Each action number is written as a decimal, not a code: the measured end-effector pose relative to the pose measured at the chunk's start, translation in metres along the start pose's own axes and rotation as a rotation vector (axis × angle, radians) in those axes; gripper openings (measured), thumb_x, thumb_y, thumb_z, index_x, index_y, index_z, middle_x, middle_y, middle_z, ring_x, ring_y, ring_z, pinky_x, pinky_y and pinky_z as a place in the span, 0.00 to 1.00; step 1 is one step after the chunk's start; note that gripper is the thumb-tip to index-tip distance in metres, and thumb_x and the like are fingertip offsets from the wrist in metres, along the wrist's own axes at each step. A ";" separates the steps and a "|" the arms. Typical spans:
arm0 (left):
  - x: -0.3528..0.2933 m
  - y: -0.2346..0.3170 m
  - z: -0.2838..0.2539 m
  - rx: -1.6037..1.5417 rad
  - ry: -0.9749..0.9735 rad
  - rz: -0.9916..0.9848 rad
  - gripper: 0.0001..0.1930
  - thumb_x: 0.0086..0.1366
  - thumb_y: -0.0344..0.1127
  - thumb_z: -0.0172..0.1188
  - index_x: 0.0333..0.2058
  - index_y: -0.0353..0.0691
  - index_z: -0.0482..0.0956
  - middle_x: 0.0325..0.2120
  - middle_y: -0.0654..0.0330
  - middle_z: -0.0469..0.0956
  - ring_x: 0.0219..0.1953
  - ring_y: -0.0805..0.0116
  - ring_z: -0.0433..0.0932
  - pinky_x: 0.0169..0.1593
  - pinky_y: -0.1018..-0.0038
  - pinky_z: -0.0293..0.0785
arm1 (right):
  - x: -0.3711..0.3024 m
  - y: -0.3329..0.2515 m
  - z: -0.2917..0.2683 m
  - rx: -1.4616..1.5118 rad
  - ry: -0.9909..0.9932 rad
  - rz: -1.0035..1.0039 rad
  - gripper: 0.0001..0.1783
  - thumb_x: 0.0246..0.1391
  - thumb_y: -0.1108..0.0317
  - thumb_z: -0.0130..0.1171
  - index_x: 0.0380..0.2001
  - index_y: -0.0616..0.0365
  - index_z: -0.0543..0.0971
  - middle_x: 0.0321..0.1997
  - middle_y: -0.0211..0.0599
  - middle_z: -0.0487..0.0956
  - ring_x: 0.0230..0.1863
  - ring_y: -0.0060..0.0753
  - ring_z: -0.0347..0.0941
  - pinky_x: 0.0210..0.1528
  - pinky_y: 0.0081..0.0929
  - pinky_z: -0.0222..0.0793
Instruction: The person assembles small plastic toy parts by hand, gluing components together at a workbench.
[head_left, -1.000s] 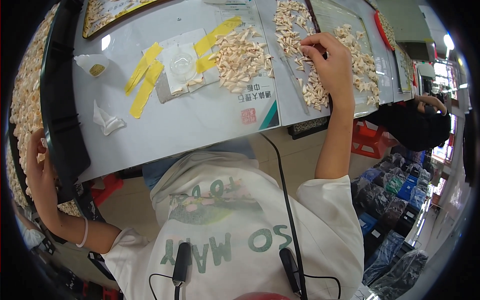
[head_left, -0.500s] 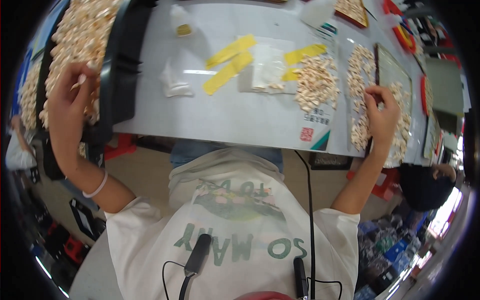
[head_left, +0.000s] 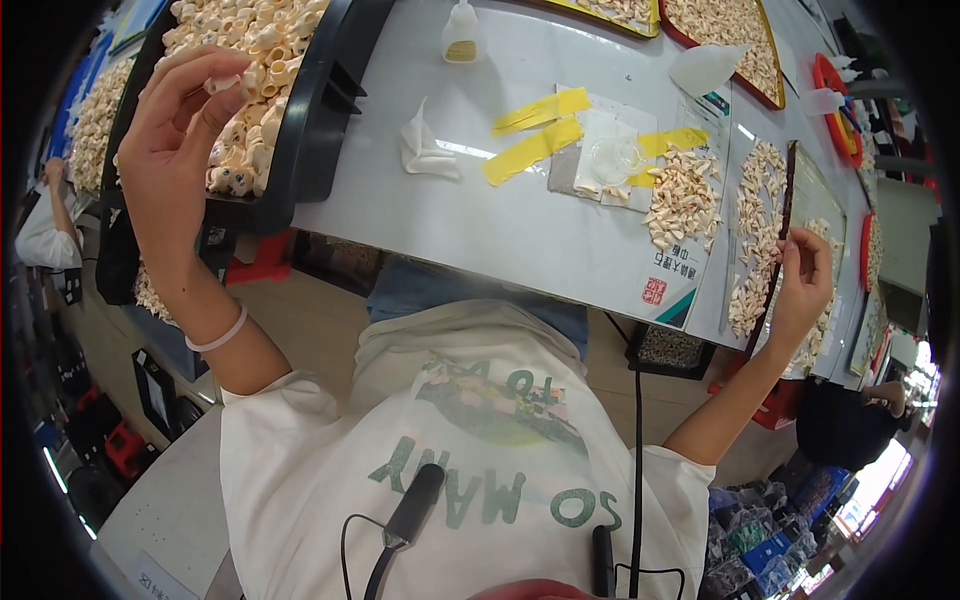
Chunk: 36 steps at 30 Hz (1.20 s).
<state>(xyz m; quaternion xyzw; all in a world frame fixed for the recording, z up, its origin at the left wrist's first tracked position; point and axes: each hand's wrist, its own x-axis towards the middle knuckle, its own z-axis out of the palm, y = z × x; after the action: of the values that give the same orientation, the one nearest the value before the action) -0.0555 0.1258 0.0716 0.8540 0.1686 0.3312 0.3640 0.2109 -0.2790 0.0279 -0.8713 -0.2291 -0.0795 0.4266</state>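
Note:
My left hand point(head_left: 165, 150) is raised over a black bin point(head_left: 325, 110), its thumb and fingers pinching a small cream-coloured piece point(head_left: 222, 84). Hollow cream pieces point(head_left: 270, 75), some with painted eyes like little animal heads, fill that bin. On the right, my right hand point(head_left: 806, 285) has its fingertips drawn together at the dark edge of a tray point(head_left: 790, 190). Whatever they may hold is too small to make out. Small pale pointed pieces lie in a long strip point(head_left: 762, 190) beside this hand, and more lie in the tray beneath it.
A heap of pale pieces point(head_left: 683, 200) lies beside a white pad point(head_left: 610, 145) and yellow tape strips point(head_left: 535, 150). Farther left are a crumpled white tissue point(head_left: 425, 145) and a small bottle point(head_left: 463, 35). Filled trays point(head_left: 725, 40) stand at the back right. People sit at both sides.
The whole view has shifted, so the table now sits farther right in it. My left hand stays over the bin with a piece pinched; my right hand remains beside the tray edge.

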 end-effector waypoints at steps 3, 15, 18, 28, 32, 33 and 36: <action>-0.002 -0.003 -0.001 -0.009 0.022 -0.154 0.10 0.56 0.27 0.53 0.38 0.33 0.72 0.35 0.61 0.72 0.38 0.76 0.71 0.42 0.83 0.68 | -0.003 0.002 0.002 0.039 0.028 0.015 0.06 0.47 0.80 0.50 0.31 0.66 0.73 0.32 0.33 0.71 0.32 0.22 0.70 0.33 0.17 0.67; -0.011 0.008 0.003 -0.110 0.108 0.228 0.12 0.47 0.18 0.58 0.33 0.29 0.70 0.37 0.55 0.69 0.40 0.68 0.69 0.43 0.77 0.66 | -0.012 0.004 -0.002 0.117 0.104 0.138 0.09 0.47 0.78 0.52 0.33 0.69 0.74 0.34 0.39 0.74 0.34 0.24 0.71 0.37 0.18 0.68; -0.027 0.025 0.015 -0.186 0.098 0.352 0.12 0.46 0.18 0.59 0.30 0.31 0.69 0.37 0.52 0.69 0.38 0.64 0.70 0.43 0.75 0.67 | -0.013 -0.012 -0.002 0.062 0.165 0.115 0.09 0.47 0.76 0.53 0.34 0.69 0.74 0.34 0.39 0.75 0.33 0.21 0.70 0.37 0.17 0.67; -0.059 0.057 0.102 -1.089 -0.353 -0.142 0.13 0.50 0.32 0.61 0.30 0.38 0.66 0.34 0.50 0.68 0.37 0.54 0.74 0.33 0.78 0.74 | -0.030 -0.008 0.002 0.923 -0.087 0.134 0.11 0.49 0.77 0.50 0.38 0.67 0.70 0.34 0.41 0.70 0.35 0.28 0.64 0.41 0.23 0.61; -0.061 0.058 0.126 -1.211 -0.327 -0.309 0.14 0.48 0.34 0.63 0.30 0.38 0.66 0.32 0.54 0.68 0.30 0.63 0.74 0.30 0.80 0.72 | -0.035 -0.032 0.014 1.013 -0.140 0.133 0.11 0.49 0.76 0.48 0.38 0.66 0.69 0.30 0.39 0.68 0.32 0.27 0.62 0.37 0.23 0.58; -0.061 0.055 0.131 -1.226 -0.335 -0.319 0.14 0.48 0.34 0.63 0.30 0.38 0.66 0.32 0.54 0.68 0.30 0.63 0.74 0.30 0.80 0.72 | -0.037 -0.035 0.015 1.030 -0.138 0.143 0.11 0.50 0.74 0.48 0.38 0.65 0.69 0.28 0.37 0.68 0.30 0.26 0.61 0.35 0.22 0.56; -0.062 0.048 0.142 -1.215 -0.401 -0.214 0.14 0.47 0.33 0.64 0.30 0.38 0.67 0.31 0.56 0.67 0.27 0.69 0.71 0.28 0.81 0.69 | -0.045 -0.039 0.019 1.141 -0.260 0.153 0.12 0.50 0.73 0.48 0.39 0.63 0.69 0.27 0.35 0.67 0.29 0.26 0.60 0.34 0.21 0.55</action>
<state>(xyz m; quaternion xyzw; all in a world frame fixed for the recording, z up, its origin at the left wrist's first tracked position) -0.0008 -0.0121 0.0064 0.5196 -0.0358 0.1634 0.8379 0.1523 -0.2581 0.0282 -0.5207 -0.2227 0.1946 0.8009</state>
